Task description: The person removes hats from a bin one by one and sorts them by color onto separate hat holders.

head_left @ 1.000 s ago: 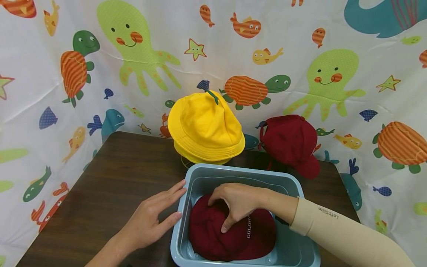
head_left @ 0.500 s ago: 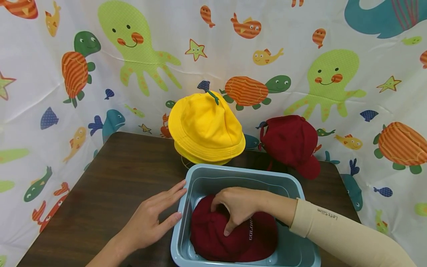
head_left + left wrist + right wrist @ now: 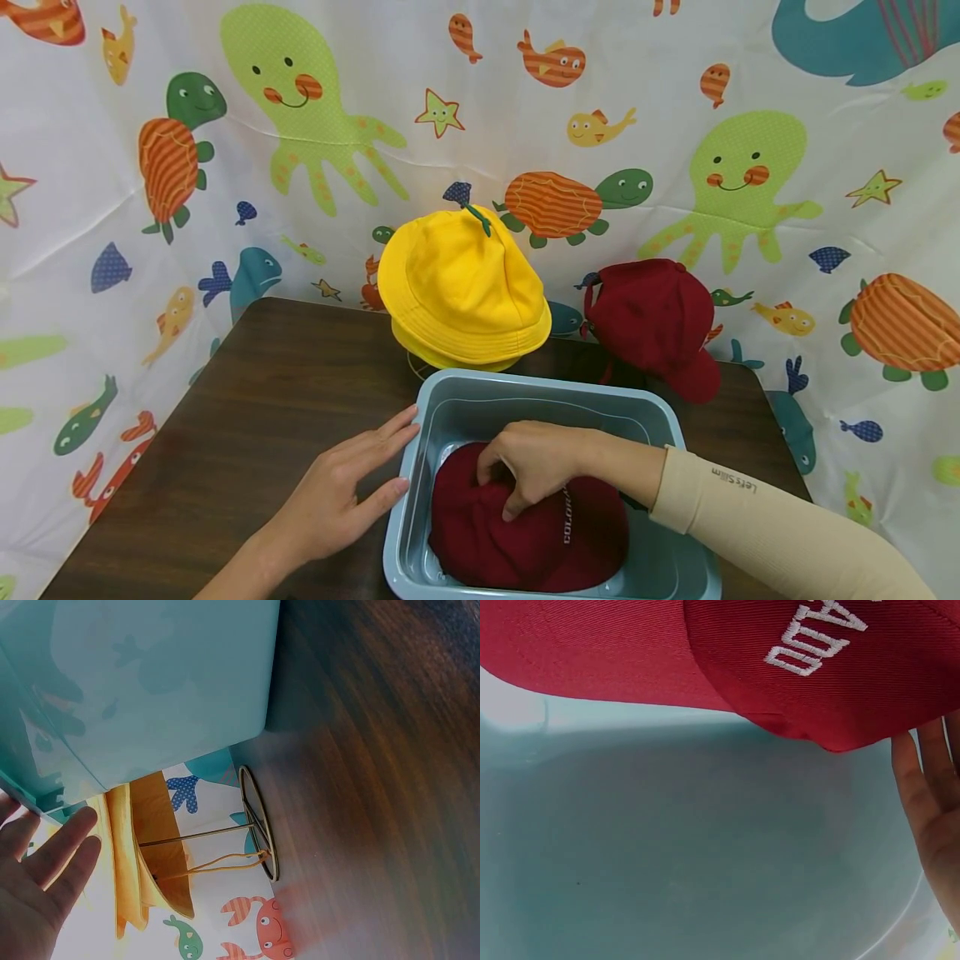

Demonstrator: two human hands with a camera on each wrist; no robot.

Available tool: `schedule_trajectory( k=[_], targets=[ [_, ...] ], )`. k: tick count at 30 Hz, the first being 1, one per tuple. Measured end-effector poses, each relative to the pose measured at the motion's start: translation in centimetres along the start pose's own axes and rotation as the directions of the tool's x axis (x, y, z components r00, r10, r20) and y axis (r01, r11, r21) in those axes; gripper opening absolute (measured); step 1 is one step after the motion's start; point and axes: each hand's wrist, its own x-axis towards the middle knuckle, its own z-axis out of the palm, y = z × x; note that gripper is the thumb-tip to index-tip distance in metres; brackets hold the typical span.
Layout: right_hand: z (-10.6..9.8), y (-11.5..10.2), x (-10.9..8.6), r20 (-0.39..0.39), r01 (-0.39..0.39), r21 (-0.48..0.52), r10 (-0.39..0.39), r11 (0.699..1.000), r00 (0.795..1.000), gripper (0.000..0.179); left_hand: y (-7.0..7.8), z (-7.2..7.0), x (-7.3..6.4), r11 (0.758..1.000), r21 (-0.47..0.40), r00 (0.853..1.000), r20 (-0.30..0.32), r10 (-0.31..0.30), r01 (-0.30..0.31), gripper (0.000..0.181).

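A dark red baseball cap (image 3: 525, 550) with white lettering lies inside the blue plastic tub (image 3: 450, 379). My right hand (image 3: 536, 458) reaches down into the tub and pinches the cap's crown between thumb and fingers. In the right wrist view the cap (image 3: 630, 652) spans the top, and the fingers of the right hand (image 3: 937, 795) lie along its edge. My left hand (image 3: 348, 483) touches the tub's left wall with extended fingers. The left wrist view has the left hand (image 3: 45, 862) at the corner of the tub (image 3: 172, 682).
Behind the tub, a yellow bucket hat (image 3: 465, 292) sits on a wire stand (image 3: 259, 825). Another dark red cap (image 3: 652, 312) hangs up at the back right. A dark wooden table (image 3: 285, 375) carries everything, before a curtain (image 3: 487, 50) printed with sea animals.
The right thumb and fingers have drawn closer together, bunching the crown. The cap has shifted slightly right and toward me. The left hand has stayed put.
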Motion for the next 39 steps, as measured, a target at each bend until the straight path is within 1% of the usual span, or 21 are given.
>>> schedule_trajectory(
  k=[7, 18, 23, 30, 34, 39],
  targets=[
    [0.0, -0.3, 0.0, 0.003, 0.023, 0.014, -0.023, 1.0, 1.0, 0.02, 0.0, 0.0, -0.1, 1.0, 0.004, 1.0, -0.003, 0.0, 0.001, 0.068],
    [-0.6, -0.6, -0.1, 0.001, 0.036, 0.01, -0.036, 0.999, 0.999, 0.013, 0.1, 0.0, -0.1, 1.0, 0.001, 1.0, -0.009, 0.012, -0.012, 0.068],
    [-1.0, -0.6, -0.5, -0.005, 0.034, 0.028, -0.034, 0.999, 0.999, 0.012, 0.1, 0.1, -0.1, 1.0, 0.008, 1.0, -0.011, 0.015, -0.015, 0.068],
    [-1.3, -0.7, -1.1, -0.022, 0.046, 0.045, -0.045, 0.998, 0.999, 0.011, 0.1, 0.1, 0.0, 1.0, 0.007, 1.0, -0.005, -0.001, 0.001, 0.068],
    [-1.6, -0.9, -1.6, -0.037, 0.038, 0.043, -0.036, 0.998, 0.999, 0.01, 0.1, 0.1, 0.0, 1.0, 0.012, 1.0, -0.006, 0.012, -0.012, 0.068],
    [-2.2, -1.1, -2.2, -0.049, 0.041, 0.074, -0.038, 0.996, 0.998, 0.009, 0.0, 0.1, 0.0, 1.0, 0.001, 1.0, -0.005, 0.015, -0.015, 0.068]
  ],
)
